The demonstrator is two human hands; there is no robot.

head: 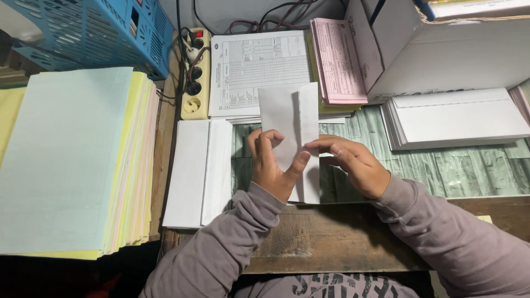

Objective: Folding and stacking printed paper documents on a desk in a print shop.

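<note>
I hold a white folded paper, an envelope-like sheet with a vertical fold, upright above the green-patterned table top. My left hand grips its lower left edge, thumb on the front. My right hand pinches its right edge with fingertips near the fold. Both arms wear grey-mauve sleeves.
A pile of white envelopes lies to the left, another white stack at right. A tall stack of pale blue, yellow and pink sheets fills the left. Behind are printed forms, pink forms, a power strip, a blue basket and a cardboard box.
</note>
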